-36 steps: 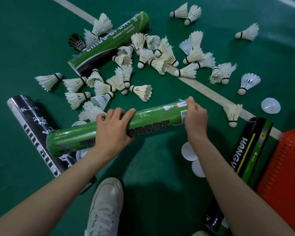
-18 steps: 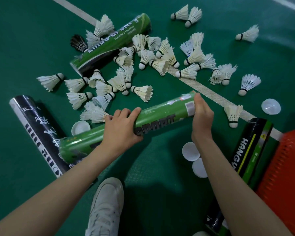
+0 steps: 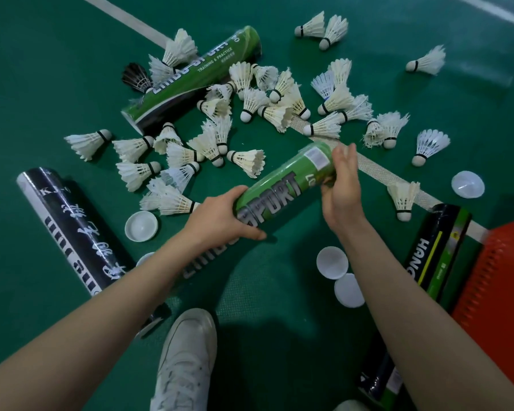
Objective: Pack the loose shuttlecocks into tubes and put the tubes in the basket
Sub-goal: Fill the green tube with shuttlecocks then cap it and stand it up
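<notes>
Head: green tube (image 3: 282, 188) tilted, "SPORT" lettering

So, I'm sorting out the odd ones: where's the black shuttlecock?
Head view, upper left: the black shuttlecock lies on the floor beside the left end of the unheld green tube, next to white shuttlecocks.

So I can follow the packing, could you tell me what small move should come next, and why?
Probably free the right hand to pick up a nearby shuttlecock: the left hand grips the green tube, and many lie loose.
</notes>
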Motion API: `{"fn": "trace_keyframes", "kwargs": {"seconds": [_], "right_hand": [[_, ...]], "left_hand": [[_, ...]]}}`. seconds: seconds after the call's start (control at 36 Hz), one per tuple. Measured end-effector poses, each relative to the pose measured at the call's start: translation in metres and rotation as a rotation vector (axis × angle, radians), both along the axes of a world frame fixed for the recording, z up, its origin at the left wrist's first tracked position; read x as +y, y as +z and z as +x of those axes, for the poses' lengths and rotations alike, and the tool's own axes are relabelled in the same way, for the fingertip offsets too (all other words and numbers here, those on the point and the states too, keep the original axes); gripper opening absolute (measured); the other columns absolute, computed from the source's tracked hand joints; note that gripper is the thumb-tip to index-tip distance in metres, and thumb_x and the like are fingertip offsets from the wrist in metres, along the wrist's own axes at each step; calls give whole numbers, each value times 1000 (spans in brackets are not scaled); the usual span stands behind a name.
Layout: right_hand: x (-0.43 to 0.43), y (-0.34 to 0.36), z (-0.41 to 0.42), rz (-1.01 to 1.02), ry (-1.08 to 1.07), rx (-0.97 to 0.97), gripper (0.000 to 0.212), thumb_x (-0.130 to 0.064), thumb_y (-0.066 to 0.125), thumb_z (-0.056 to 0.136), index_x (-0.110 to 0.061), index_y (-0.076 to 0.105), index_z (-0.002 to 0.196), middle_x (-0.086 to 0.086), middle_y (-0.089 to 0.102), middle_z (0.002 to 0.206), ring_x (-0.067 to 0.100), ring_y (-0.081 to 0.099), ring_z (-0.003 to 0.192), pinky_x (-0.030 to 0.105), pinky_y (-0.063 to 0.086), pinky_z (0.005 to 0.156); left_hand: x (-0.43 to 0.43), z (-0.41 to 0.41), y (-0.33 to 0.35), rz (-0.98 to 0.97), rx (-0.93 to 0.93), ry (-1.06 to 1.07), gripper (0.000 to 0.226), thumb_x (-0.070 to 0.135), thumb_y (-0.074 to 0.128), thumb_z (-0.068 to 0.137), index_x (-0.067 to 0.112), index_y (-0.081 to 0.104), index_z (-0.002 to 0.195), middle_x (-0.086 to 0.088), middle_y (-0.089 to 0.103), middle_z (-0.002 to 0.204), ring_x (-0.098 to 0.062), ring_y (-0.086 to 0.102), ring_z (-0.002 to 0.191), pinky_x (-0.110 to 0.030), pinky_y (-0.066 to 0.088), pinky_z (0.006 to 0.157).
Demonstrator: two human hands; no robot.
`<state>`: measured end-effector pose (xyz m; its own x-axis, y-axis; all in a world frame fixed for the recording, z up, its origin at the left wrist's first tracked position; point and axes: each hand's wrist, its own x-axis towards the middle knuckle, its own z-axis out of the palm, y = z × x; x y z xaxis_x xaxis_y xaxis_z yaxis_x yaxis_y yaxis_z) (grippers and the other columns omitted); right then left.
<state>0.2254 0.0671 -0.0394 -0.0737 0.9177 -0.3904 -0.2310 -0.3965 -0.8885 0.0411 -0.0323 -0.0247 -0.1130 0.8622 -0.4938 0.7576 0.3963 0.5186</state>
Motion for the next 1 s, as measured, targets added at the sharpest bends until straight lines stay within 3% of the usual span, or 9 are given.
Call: {"fn": "trace_keyframes", "kwargs": {"seconds": [0.11,0.25,0.42,0.56,0.67,0.75,0.86,0.94,1.0], "right_hand": [[-15,-6,-13,-224,85,-2,92,-36,61,90,-26,-6,152,13,35,150,31,48,126,56,40,104],[-36,-11,-31,-309,231,-8,45,-44,55,92,-13,55,126,7,67,111,26,64,103,46,55,83],[-12,-18,-9,-264,56,-89,45,-48,53,93,-16,54,125,5,65,109,25,60,104,42,51,80],[-7,-23,1,-398,-43,-39,35,-45,54,93,-16,57,113,7,65,104,27,60,100,44,51,79],[-13,-28,-4,-487,-31,3,27,-38,51,97,-14,56,106,11,63,107,32,58,106,47,49,87],[-14,-28,-4,-482,-14,-49,25,-24,56,96,-7,53,114,13,61,111,33,58,111,49,48,93],[-20,-21,-6,-250,141,-285,84,-21,70,85,-25,14,148,12,38,143,26,49,119,53,40,103],[-32,-5,-11,240,388,-627,74,-12,64,87,-27,24,148,3,11,157,21,18,142,39,18,116],[-36,2,-13,495,604,-706,66,-1,58,86,-25,35,144,2,18,157,20,8,146,43,11,120]], "left_hand": [[7,11,-2,27,6,62,106,66,74,61,30,24,146,4,59,121,-22,59,105,-35,50,87],[10,15,-2,136,-138,-23,117,46,83,64,37,2,149,-2,55,133,-22,61,104,-40,51,90],[-12,7,-5,4,-366,-23,113,43,83,66,39,7,150,1,26,153,-17,40,131,-39,38,107],[-32,-9,-14,-208,-441,-28,107,32,84,68,40,13,148,5,50,133,-11,57,108,-30,44,98],[-31,-14,-12,-175,-397,-10,103,22,83,71,42,16,147,8,42,129,-9,58,99,-20,42,84],[-31,-16,-8,-120,-427,56,95,30,83,70,38,24,145,8,38,136,-7,51,101,-24,35,90],[-22,-18,-3,-56,-513,131,87,43,83,60,35,42,136,8,44,139,-10,59,106,-34,46,97],[-11,-22,4,-30,-550,182,82,52,84,57,36,50,129,10,50,133,-7,58,109,-37,44,100],[-3,-26,10,-24,-584,218,73,53,81,60,35,53,126,10,54,128,-5,57,110,-35,46,97]]}}
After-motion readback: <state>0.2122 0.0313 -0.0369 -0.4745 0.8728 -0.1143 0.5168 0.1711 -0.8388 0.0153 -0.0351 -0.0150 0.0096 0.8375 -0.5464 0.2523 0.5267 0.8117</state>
